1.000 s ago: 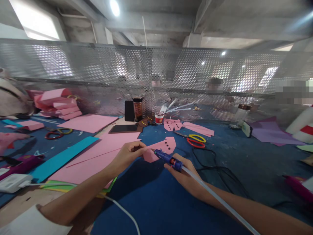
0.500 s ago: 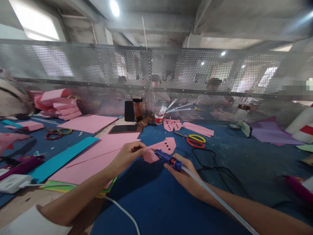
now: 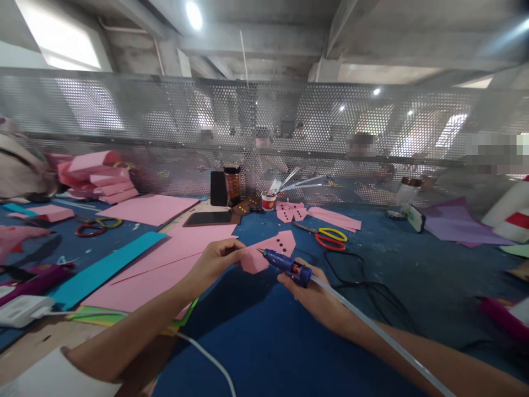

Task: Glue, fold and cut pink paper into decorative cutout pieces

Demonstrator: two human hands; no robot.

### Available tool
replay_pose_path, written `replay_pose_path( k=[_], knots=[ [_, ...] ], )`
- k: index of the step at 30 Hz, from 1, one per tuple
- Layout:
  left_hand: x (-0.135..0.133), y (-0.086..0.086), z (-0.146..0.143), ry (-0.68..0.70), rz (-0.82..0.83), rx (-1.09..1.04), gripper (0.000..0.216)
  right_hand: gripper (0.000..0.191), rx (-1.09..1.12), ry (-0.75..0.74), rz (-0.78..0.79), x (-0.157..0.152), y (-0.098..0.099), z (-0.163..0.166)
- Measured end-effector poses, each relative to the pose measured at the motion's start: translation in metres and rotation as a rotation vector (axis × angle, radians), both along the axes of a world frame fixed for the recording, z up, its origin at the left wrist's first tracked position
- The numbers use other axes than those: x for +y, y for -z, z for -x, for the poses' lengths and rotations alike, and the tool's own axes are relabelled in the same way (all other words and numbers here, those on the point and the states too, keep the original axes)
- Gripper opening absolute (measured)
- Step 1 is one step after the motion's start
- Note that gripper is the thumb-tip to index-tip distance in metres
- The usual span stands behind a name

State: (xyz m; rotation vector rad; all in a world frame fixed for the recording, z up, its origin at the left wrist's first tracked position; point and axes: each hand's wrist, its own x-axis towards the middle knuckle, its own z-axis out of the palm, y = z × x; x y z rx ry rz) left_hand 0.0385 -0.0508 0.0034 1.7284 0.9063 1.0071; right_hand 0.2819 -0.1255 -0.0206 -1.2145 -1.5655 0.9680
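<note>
Between finger and thumb, my left hand [image 3: 221,258] pinches the left end of a pink paper cutout [image 3: 254,263] with several black square dots at its right end. My right hand [image 3: 309,289] is wrapped round a blue glue gun [image 3: 287,263], its metal nozzle pointing left at the cutout's surface. Whether the nozzle touches the paper I cannot tell. A long clear glue stick [image 3: 372,325] runs out of the gun's back end, over my right forearm. Both hands are above the blue tabletop [image 3: 248,353].
Scissors [image 3: 330,237] lie beyond my right hand, near a black cable [image 3: 372,284]. A similar dotted pink piece [image 3: 291,211] and a red paper cup [image 3: 268,201] are farther back. Pink sheets [image 3: 165,264] and a turquoise strip [image 3: 111,264] lie left. A mesh partition [image 3: 289,121] closes off the back.
The glue gun has shifted slightly to the right, and its nozzle now shows more plainly over the cutout. My left hand and the paper have barely moved.
</note>
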Motion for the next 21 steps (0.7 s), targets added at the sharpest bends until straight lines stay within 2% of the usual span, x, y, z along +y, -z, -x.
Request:
replay_pose_path(
  k=[6,9,16,21],
  knots=[
    [0.000,-0.003,0.002,-0.048,-0.001,-0.002,0.022,0.029,-0.061,0.036,0.007,0.001,0.001,-0.001],
    [0.002,-0.004,0.006,-0.089,0.010,-0.069,0.018,0.032,-0.088,0.041,0.005,0.004,0.003,-0.004],
    [0.012,-0.013,0.016,-0.306,0.073,-0.263,0.018,0.039,-0.110,0.072,0.037,0.013,0.003,-0.011],
    [0.022,-0.015,0.028,-0.409,0.037,-0.296,0.014,0.043,-0.246,0.126,0.060,0.023,0.003,-0.019]
  ],
)
